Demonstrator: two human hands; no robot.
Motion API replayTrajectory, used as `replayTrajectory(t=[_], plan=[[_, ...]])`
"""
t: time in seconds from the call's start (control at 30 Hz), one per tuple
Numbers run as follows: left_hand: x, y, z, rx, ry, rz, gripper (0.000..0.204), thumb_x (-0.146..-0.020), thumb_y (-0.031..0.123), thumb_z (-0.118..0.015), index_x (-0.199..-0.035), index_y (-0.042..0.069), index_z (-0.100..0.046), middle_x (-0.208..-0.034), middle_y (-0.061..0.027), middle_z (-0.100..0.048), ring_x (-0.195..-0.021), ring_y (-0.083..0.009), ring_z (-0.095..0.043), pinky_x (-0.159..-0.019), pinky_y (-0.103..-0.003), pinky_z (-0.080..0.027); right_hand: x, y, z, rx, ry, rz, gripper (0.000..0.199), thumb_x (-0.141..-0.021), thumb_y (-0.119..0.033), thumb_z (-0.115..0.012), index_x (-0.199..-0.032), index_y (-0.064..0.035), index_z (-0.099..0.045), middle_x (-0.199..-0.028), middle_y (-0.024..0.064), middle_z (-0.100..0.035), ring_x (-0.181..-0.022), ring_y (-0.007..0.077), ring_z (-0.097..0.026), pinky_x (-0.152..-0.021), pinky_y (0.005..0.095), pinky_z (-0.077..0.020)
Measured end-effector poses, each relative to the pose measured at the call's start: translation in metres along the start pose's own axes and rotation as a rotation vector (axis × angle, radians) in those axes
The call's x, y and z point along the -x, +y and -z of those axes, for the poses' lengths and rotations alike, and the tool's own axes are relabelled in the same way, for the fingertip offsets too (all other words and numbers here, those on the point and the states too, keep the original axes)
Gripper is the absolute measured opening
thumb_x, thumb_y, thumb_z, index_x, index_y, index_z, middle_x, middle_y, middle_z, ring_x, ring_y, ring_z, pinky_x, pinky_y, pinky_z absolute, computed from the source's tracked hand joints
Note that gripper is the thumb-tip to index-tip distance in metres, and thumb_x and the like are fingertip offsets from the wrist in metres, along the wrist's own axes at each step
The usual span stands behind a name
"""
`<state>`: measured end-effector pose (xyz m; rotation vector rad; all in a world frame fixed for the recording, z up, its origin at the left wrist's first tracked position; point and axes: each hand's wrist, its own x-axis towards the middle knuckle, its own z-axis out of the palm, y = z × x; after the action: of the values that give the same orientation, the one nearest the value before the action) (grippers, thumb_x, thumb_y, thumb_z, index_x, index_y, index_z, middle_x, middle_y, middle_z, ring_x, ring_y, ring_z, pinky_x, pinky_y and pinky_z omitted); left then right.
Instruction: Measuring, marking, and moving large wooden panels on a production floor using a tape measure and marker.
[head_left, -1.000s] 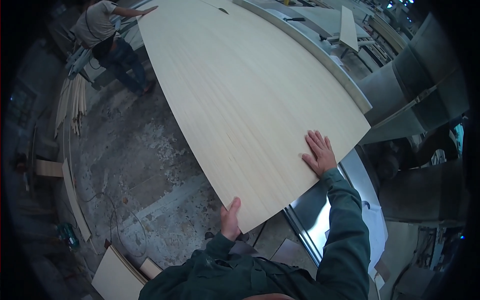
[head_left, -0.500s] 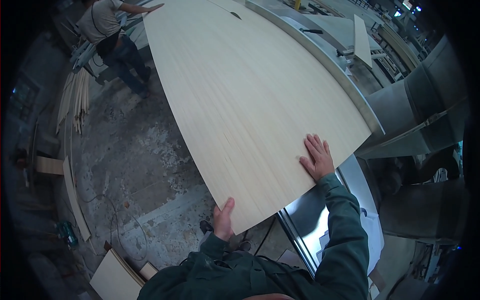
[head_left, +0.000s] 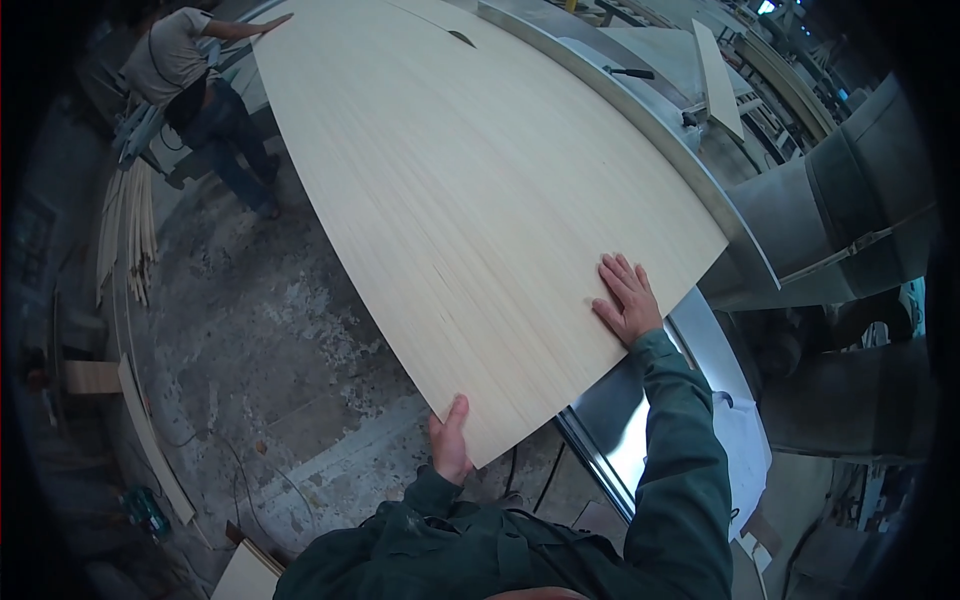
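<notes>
- Head view: left hand [head_left: 452, 440] clamps the board [head_left: 480, 220] at its near corner, thumb on top.
- Right hand [head_left: 628, 300] lies flat on it, fingers slightly spread.
- Right edge runs beside a metal rail [head_left: 643, 112]; floor [head_left: 300, 345] borders the left.

The left hand [head_left: 452, 448] is gripping close to the body, its thumb [head_left: 457, 410] lying uppermost and pointing forward, the left forearm [head_left: 433, 492] staying mostly hidden. The right hand [head_left: 630, 302] is resting palm down, fingers [head_left: 622, 275] pointing forward, while the right arm [head_left: 682, 460] is reaching farther out.
</notes>
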<state>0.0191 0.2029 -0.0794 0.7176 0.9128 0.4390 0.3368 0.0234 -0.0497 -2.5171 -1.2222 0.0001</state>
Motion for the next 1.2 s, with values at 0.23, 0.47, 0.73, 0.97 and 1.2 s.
replayTrajectory(t=[0.23,0.47,0.73,0.97,1.2], plan=[[-0.005,-0.011,0.004,0.035,-0.038,-0.023,0.052,-0.091,0.023,-0.066,-0.130,-0.005,-0.046,-0.122,-0.0142,-0.058,-0.109,-0.0224,-0.058,-0.093,-0.035,-0.047,0.005,0.003,-0.006,0.002,0.024,-0.003,0.065,-0.090,-0.045,-0.058,-0.142,-0.0085,-0.045,-0.153,0.0078,-0.037,-0.145,0.0255,-0.026,-0.119,0.0479,-0.0139],[-0.006,-0.009,0.003,0.030,-0.059,-0.056,0.054,-0.093,0.025,-0.064,-0.134,-0.003,-0.043,-0.125,-0.0147,-0.057,-0.111,-0.0258,-0.058,-0.092,-0.038,-0.050,0.004,0.004,-0.003,0.006,0.060,0.008,0.065,-0.090,-0.049,-0.057,-0.141,-0.0087,-0.047,-0.152,0.0069,-0.039,-0.144,0.0245,-0.027,-0.119,0.0467,-0.0149],[-0.011,-0.008,0.005,0.066,-0.119,-0.072,0.052,-0.092,0.023,-0.066,-0.131,-0.004,-0.045,-0.124,-0.0145,-0.056,-0.110,-0.0235,-0.058,-0.092,-0.036,-0.049,0.007,0.007,-0.004,-0.034,0.090,0.012,0.067,-0.091,-0.050,-0.055,-0.141,-0.0075,-0.047,-0.152,0.0079,-0.038,-0.145,0.0243,-0.027,-0.119,0.0466,-0.0142],[-0.016,-0.009,0.006,0.028,-0.128,-0.096,0.052,-0.093,0.025,-0.063,-0.133,-0.004,-0.045,-0.124,-0.0144,-0.058,-0.110,-0.0248,-0.059,-0.093,-0.037,-0.050,0.008,0.005,-0.001,-0.059,0.100,0.008,0.065,-0.092,-0.046,-0.056,-0.141,-0.0064,-0.046,-0.152,0.0091,-0.038,-0.145,0.0256,-0.025,-0.120,0.0477,-0.0129],[-0.021,-0.008,0.008,0.024,-0.139,-0.106,0.055,-0.093,0.027,-0.063,-0.134,-0.004,-0.044,-0.124,-0.0154,-0.058,-0.111,-0.0260,-0.060,-0.095,-0.037,-0.049,0.007,0.007,-0.002,-0.058,0.125,0.016,0.065,-0.092,-0.047,-0.056,-0.141,-0.0058,-0.046,-0.151,0.0096,-0.039,-0.145,0.0258,-0.026,-0.119,0.0479,-0.0133]])
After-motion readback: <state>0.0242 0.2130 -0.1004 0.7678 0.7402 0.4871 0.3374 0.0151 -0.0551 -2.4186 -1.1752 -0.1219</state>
